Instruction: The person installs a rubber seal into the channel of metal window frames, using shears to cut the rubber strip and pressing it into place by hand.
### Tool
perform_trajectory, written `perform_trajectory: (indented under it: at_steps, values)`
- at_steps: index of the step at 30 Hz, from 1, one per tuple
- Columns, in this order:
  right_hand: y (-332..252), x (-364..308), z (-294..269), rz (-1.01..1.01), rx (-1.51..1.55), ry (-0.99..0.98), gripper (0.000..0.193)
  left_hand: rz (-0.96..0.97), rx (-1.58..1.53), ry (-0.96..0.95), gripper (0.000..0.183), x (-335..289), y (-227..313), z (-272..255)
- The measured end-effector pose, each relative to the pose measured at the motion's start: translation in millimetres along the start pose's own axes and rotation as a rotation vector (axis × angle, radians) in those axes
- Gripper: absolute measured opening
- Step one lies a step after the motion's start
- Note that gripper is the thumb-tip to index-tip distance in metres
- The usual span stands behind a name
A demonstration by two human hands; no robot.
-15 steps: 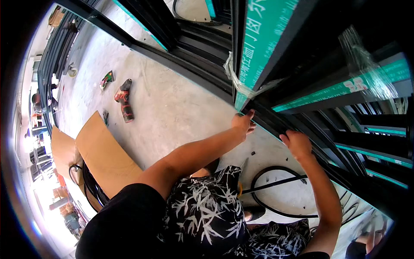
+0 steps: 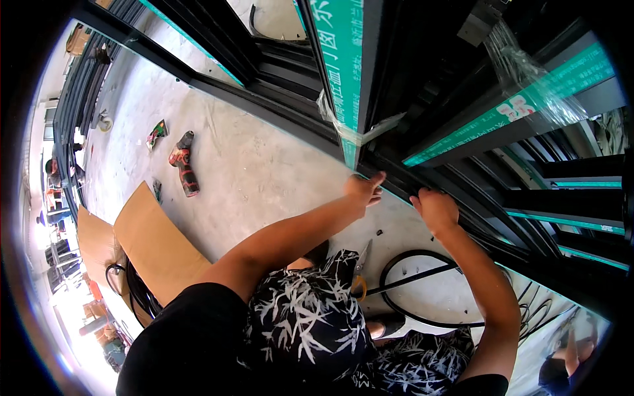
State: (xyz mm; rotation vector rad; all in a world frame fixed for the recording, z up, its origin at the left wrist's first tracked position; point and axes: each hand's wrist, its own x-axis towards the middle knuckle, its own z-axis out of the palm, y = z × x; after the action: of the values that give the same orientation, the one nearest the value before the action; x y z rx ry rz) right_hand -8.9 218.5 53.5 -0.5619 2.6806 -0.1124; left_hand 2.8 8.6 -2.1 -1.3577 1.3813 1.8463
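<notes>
We have both hands at the dark rail (image 2: 399, 179), which lies at the foot of the green-taped upright (image 2: 343, 79), its long axis running slantwise past it. Our left hand (image 2: 363, 191) is nearer the upright, one finger straightened towards the rail, the others loosely curled. Our right hand (image 2: 437, 210), farther from the upright, bends its fingers at the rail's edge. Whether either grips anything, we cannot make out.

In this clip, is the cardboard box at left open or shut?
Open: the cardboard box has its brown flaps spread apart, and coiled black strip shows between them.
</notes>
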Motion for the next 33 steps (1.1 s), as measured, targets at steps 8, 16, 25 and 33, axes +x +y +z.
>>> perform_trajectory:
  at_steps: [8,16,25,33]
  values:
    - [-6.9,3.1,5.6,0.015,-0.049,0.004,0.033,-0.005,0.081,0.121,0.042,-2.8,-2.8,18.5]
    - [-11.4,0.6,7.6,-0.013,-0.054,0.073,0.033,0.045,0.15,0.078,0.035,9.4,-5.6,15.2]
    - [-9.3,-6.4,16.1,0.018,-0.072,0.142,0.031,0.124,0.183,0.094,0.041,-12.0,4.1,27.4]
    - [67.9,-89.0,-7.3,0.033,0.213,-0.042,0.026,0.012,0.184,0.12,0.041,-19.7,-1.5,28.4]
